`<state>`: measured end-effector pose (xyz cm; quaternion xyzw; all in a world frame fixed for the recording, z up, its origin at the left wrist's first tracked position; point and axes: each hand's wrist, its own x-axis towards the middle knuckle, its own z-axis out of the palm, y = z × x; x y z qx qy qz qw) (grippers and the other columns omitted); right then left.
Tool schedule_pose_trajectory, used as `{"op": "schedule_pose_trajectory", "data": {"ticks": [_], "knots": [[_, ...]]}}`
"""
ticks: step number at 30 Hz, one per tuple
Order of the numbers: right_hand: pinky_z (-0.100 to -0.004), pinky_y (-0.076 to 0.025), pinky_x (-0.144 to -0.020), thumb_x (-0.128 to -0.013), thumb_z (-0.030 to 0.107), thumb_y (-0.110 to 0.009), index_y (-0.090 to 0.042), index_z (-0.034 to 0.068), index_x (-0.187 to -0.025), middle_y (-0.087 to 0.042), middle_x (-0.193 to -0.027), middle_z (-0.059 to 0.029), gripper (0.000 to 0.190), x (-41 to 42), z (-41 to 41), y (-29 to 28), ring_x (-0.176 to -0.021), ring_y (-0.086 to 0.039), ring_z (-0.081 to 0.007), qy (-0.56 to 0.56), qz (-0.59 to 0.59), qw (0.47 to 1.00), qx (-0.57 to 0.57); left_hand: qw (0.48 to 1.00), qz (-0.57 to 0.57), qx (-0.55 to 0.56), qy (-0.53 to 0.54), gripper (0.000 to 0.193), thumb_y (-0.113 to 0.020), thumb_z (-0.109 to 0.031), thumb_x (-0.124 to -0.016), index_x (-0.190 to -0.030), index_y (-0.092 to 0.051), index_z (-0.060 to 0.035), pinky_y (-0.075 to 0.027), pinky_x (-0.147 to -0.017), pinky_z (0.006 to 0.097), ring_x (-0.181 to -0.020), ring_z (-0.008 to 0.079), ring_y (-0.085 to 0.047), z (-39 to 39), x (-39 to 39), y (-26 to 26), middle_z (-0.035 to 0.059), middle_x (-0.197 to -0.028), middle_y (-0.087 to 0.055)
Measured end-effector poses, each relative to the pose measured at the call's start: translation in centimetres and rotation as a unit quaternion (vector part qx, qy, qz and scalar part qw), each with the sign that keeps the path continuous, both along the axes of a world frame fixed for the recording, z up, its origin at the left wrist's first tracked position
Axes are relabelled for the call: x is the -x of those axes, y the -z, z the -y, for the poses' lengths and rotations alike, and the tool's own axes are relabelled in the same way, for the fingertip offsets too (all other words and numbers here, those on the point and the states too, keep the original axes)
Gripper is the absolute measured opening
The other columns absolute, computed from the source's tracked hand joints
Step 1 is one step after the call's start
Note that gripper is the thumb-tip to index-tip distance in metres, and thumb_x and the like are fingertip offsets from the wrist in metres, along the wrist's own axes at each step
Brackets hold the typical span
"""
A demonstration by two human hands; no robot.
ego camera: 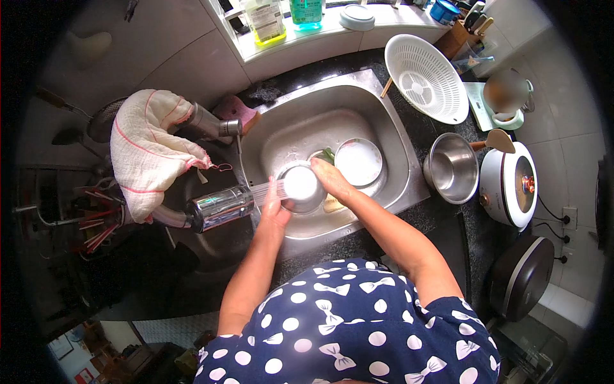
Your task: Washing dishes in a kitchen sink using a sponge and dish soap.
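Note:
A round stainless steel bowl [307,207] is held over the sink basin [307,125], its bright middle washed out by glare. My left hand [275,204] is at its left side, fingers in the stream of water [263,193] that runs from the chrome faucet head [223,209]. On the bowl's upper right rim my right hand [330,178] has its grip. Just right of that hand, a white plate with a patterned rim [359,162] lies in the basin, beside some green leaves [328,154]. Something pale yellow [332,204] is partly hidden under my right wrist.
A cloth [144,144] drapes over the faucet pipe. Right of the sink stand a white plastic colander [426,79], a steel pot [451,168] and a white electric cooker [509,185]. Beyond the basin, a pink sponge [236,111] sits at the edge, with soap bottles [306,13] on the sill.

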<state>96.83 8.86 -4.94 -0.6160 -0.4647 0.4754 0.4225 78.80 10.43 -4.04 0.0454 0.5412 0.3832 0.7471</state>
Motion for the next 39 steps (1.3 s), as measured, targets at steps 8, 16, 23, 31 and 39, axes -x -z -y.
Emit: {"op": "schedule_pose_trajectory", "data": {"ticks": [8,16,23,31,39], "knots": [[-0.0311,-0.051,-0.072,-0.098,0.013,-0.044,-0.052,0.005,-0.108,-0.058,-0.096,-0.0044,0.015,2.6,0.2,-3.2,-0.081,-0.058,-0.0138,0.109,-0.454,0.868,0.171,0.998,0.008,0.017,-0.053,0.042,-0.047,-0.043,-0.097,-0.117,-0.055,-0.0076,-0.051,-0.083,0.0372,-0.102,0.0222,-0.061,-1.6,0.7,4.5,0.0082,-0.114,-0.061],[-0.0272,-0.044,-0.065,-0.094,0.013,-0.05,-0.053,0.001,-0.102,-0.054,-0.086,-0.0043,0.015,5.7,0.1,-3.5,-0.077,-0.049,-0.0089,0.135,-0.204,0.969,0.041,0.877,-0.326,-0.345,0.079,0.056,-0.052,-0.035,-0.094,-0.136,-0.04,0.0017,-0.031,-0.107,0.0385,-0.125,0.0293,-0.044,0.6,-3.0,1.6,0.0172,-0.134,-0.046],[-0.0288,-0.044,-0.065,-0.092,0.014,-0.052,-0.056,-0.002,-0.095,-0.056,-0.08,-0.0033,0.017,4.7,1.8,-4.9,-0.074,-0.051,-0.0114,-0.007,-0.079,0.996,-0.032,0.87,-0.338,-0.319,0.165,0.038,-0.052,-0.025,-0.093,-0.119,-0.057,0.0022,-0.043,-0.096,0.035,-0.108,0.0232,-0.058,-3.2,-0.7,3.4,0.0141,-0.116,-0.061],[-0.0275,-0.05,-0.078,-0.097,0.019,-0.05,-0.057,0.002,-0.102,-0.062,-0.093,-0.0053,0.019,-0.2,1.2,-3.7,-0.083,-0.06,-0.0121,0.03,-0.417,0.905,0.085,0.981,0.14,-0.008,0.135,0.025,-0.051,-0.026,-0.092,-0.1,-0.062,-0.0055,-0.055,-0.073,0.0394,-0.081,0.0229,-0.066,-3.1,-0.1,2.4,0.0095,-0.094,-0.066],[-0.0378,-0.055,-0.081,-0.098,0.014,-0.045,-0.054,0.002,-0.103,-0.061,-0.096,-0.0089,0.016,1.2,-0.1,-3.5,-0.086,-0.063,-0.0198,0.137,-0.492,0.832,0.215,0.993,0.101,0.002,0.068,0.025,-0.047,-0.019,-0.097,-0.113,-0.057,-0.0021,-0.056,-0.082,0.0403,-0.094,0.0244,-0.064,-2.7,2.8,7.1,0.0126,-0.105,-0.064]]}}
